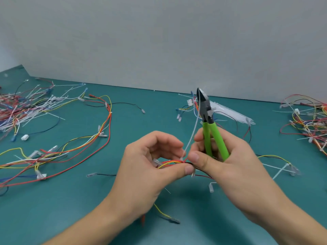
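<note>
Left grip [146,167] pinching the wires [170,162] just above the table [70,218]; right grip [226,165] clamping green cutters [206,133], its thumb pressing the wires where a white cable tie [192,135] is sticking upward.

We read this as a wiring workshop, at a harness-assembly station. The teal-topped table [159,112] runs up to a plain grey wall [159,41] at 12 o'clock. At 10 o'clock there is a tangled wire heap [21,106] of coloured leads mixed with white ties. At 9 o'clock lie looser harnesses [70,147] with clear terminal sleeves. A second heap [307,124] sits at 3 o'clock. At 1 o'clock lies a sheaf of white cable ties [230,112]. Near centre, green-handled side cutters [210,124] are in hand.
</note>
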Tool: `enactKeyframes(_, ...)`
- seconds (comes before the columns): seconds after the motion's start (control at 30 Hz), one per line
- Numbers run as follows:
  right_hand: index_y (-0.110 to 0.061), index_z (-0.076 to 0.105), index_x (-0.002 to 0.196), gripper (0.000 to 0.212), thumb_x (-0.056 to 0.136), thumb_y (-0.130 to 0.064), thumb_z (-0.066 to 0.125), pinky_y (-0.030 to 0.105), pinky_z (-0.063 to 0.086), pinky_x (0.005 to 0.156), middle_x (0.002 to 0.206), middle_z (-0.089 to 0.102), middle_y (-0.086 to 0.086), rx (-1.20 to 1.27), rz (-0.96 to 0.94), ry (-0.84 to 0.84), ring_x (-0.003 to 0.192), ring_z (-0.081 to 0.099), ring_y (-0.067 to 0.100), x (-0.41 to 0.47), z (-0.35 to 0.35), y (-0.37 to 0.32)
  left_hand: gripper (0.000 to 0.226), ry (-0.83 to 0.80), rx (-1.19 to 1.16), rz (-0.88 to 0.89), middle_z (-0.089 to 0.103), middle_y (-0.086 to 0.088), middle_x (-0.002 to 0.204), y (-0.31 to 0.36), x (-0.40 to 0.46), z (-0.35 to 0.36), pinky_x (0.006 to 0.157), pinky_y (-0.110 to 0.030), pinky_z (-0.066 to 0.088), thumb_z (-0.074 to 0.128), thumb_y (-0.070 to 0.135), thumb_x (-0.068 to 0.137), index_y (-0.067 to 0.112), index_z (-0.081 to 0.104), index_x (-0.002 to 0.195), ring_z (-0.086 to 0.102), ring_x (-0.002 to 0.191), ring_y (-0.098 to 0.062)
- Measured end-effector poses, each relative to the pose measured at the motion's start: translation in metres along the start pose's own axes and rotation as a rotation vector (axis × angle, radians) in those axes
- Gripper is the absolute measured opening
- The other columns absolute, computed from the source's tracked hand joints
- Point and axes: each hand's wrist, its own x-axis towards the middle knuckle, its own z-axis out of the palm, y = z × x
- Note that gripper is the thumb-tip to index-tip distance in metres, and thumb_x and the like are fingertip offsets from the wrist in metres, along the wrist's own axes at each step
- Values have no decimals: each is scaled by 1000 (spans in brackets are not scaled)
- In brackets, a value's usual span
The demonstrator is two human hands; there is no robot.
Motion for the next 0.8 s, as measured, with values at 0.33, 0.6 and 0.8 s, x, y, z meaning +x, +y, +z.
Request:
enactKeyframes(0.33, -29, 68, 102, 28, 76, -34, 78, 31, 45, 64, 85, 65, 0, 84, 119, -197, 76, 55, 19, -14, -20, 16, 28, -135, -370, -321, 75, -12, 87, -3, 0, 3, 71, -32, 61, 87, -2, 65, 16, 79, 86, 72, 74, -20)
enactKeyframes(0.6, -32, 67, 94, 27, 73, -23, 82, 25, 49, 63, 82, 70, 4, 67, 230, -167, 71, 57, 17, -13, -15, 18, 19, -33, -309, -376, 77, -16, 92, -9, -1, 4, 71, -26, 59, 85, 5, 67, 18, 78, 80, 73, 75, -23)
enactKeyframes(0.8, -29, 70, 98, 27, 74, -22, 81, 34, 56, 79, 92, 77, 9, 193, 215, -11, 88, 77, 21, -13, -7, 25, 18, -36, 206, -133, 80, 3, 87, -13, -3, 0, 74, -38, 61, 85, 23, 72, 28, 75, 86, 77, 81, -18)
